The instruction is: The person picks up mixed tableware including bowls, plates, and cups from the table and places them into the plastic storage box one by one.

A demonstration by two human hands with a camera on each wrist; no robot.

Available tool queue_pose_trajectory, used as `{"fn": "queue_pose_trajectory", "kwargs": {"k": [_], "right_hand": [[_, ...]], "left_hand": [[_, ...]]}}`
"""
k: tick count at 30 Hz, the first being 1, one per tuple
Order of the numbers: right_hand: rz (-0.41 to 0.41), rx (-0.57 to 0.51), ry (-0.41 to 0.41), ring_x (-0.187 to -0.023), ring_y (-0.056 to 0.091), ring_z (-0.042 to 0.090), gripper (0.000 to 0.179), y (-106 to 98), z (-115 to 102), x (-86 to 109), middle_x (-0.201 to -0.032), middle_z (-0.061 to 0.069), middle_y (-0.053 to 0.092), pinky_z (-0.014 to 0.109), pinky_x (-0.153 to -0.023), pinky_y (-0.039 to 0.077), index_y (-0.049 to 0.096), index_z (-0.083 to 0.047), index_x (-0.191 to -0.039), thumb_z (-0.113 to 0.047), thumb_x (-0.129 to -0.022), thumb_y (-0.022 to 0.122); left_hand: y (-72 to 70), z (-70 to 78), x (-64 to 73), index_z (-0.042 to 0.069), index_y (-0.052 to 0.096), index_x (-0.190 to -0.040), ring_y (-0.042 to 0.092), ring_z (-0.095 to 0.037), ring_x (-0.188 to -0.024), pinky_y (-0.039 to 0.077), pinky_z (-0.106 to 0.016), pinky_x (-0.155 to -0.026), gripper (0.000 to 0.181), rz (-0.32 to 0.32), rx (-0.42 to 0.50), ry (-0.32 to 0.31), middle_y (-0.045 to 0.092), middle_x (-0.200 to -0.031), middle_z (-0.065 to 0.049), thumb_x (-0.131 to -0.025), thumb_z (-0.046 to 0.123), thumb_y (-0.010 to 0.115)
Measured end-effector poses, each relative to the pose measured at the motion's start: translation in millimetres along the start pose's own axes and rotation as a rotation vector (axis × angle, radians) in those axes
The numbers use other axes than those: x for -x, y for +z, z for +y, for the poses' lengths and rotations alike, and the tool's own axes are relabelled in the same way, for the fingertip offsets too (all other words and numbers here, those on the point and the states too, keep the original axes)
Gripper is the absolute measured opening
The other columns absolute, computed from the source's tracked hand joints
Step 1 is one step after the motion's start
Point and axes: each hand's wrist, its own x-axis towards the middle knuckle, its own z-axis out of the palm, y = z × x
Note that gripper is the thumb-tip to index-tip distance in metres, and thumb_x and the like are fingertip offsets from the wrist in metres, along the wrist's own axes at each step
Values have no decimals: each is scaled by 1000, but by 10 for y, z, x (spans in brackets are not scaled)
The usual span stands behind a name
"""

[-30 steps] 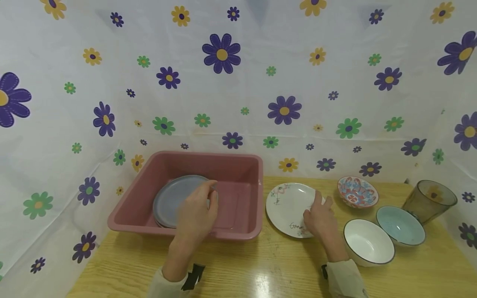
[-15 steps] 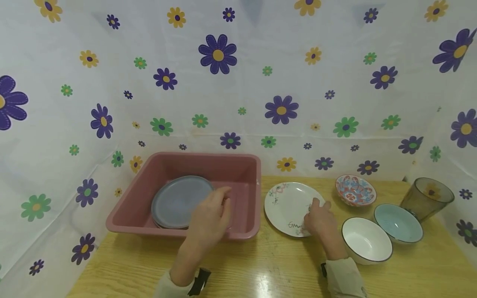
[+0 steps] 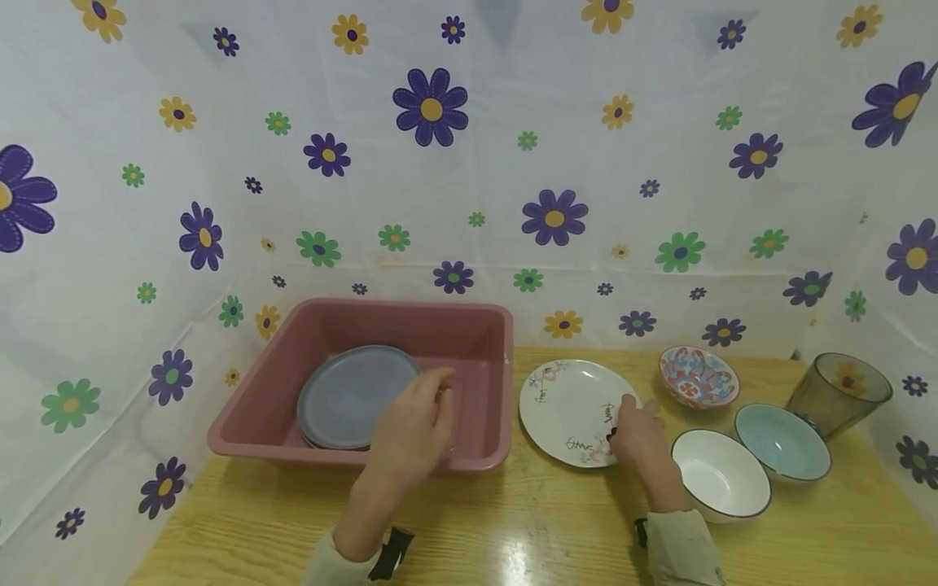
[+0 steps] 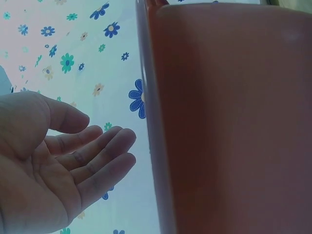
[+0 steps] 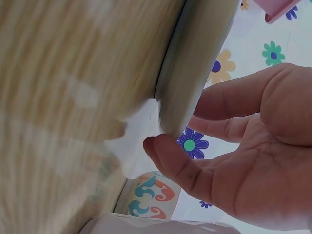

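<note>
A white plate (image 3: 567, 411) with floral and script decoration lies on the table, right of a pink basin (image 3: 469, 467). My right hand (image 3: 645, 443) holds the plate by its right rim. In the right wrist view, the thumb (image 5: 234, 100) lies against the plate's edge (image 5: 195, 63) and the fingers curl round its near end. My left hand (image 3: 410, 431) hovers over the basin's front rim, its fingers loosely bent and holding nothing. The left wrist view shows this hand (image 4: 63, 165) apart from the basin wall (image 4: 234, 122). Inside the basin rests a grey-blue plate (image 3: 355, 399), partly hidden by the left hand.
Right of the white plate stand a red-and-blue patterned bowl (image 3: 699, 376), a white bowl (image 3: 721, 476), a light-blue bowl (image 3: 784, 443) and a brownish clear cup (image 3: 839, 395). A flowered sheet (image 3: 476, 179) hangs behind the wooden table (image 3: 469, 541).
My left hand has moved right along the basin's front, uncovering more of the grey-blue plate. My right hand has shifted slightly at the white plate's rim, which stays in place.
</note>
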Motion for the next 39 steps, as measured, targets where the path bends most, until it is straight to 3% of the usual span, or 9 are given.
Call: {"fn": "queue_pose_trajectory", "kwargs": {"k": [4,12,19,27,34,39], "right_hand": [[-19,-14,5,-99,47,54,55,-11,2,-5,-113,42,38,63,-84,47,36,17,-131,6,-82,57],[-41,-19,-7,-90,50,45,40,-14,30,-33,-99,32,46,58,-82,46,48,15,-113,7,-76,60],[-74,-123,17,-95,48,41,58,-23,35,-57,-114,37,40,54,-87,47,43,20,-130,9,-75,57],[-50,-217,12,-100,47,42,58,-81,31,-69,-123,43,34,49,-86,47,43,18,-134,10,-78,54],[6,-320,-33,-106,50,41,54,-178,6,-54,-133,39,48,36,-73,45,48,16,-132,10,-79,50],[-18,-417,-5,-116,46,42,51,-220,-22,-35,-139,40,43,37,-81,45,48,17,-132,8,-83,47]], "left_hand": [[-16,-25,-8,-3,65,-113,68,-23,-81,58,-36,-65,22,21,1,14,70,-97,-13,-92,1,63],[-19,-42,-6,-3,65,-113,68,-23,-81,58,-37,-64,22,19,1,17,70,-98,-13,-92,2,64],[-16,-50,-3,-3,65,-113,68,-23,-82,58,-36,-65,21,11,1,13,70,-98,-13,-92,2,63],[-31,-45,-5,-4,65,-112,68,-26,-85,59,-39,-69,20,10,16,-2,69,-100,-15,-93,1,62],[-40,-45,-6,-4,65,-112,68,-26,-85,58,-39,-69,20,7,20,-7,69,-100,-15,-93,2,62],[-41,-45,-5,-3,65,-113,68,-25,-85,58,-39,-69,20,6,23,-10,69,-101,-15,-94,2,61]]}}
